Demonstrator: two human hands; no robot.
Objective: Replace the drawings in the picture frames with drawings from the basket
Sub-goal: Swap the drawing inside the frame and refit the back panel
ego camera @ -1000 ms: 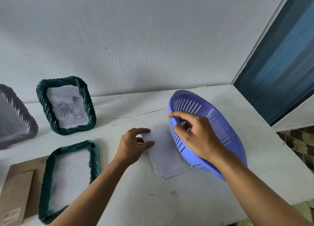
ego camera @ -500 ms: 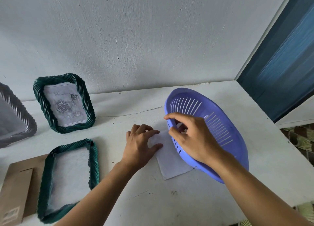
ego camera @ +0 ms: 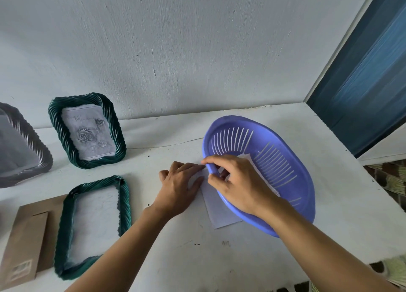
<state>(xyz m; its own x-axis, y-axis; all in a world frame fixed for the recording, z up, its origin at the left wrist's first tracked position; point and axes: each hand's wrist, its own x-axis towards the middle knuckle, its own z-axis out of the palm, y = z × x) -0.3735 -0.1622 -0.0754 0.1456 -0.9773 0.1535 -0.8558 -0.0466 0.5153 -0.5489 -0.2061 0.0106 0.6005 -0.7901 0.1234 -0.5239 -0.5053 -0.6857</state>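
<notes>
Left hand (ego camera: 180, 186) flat, fingers straight, pressing white sheet (ego camera: 219, 212) onto table (ego camera: 241, 261). Sheet's long axis runs near-far, right edge tucked under purple basket (ego camera: 307, 182). Right hand (ego camera: 237, 182) curls round basket's left rim. Another drawing (ego camera: 248, 157) lies inside, just beyond right fingers.

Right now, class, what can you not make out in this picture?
Head view:
White sheet: partly under left hand and purple basket.
Paper in basket: mostly behind right hand.
Grey picture frame: cut by left edge.
Flat green frame: its drawing too faint.
</notes>
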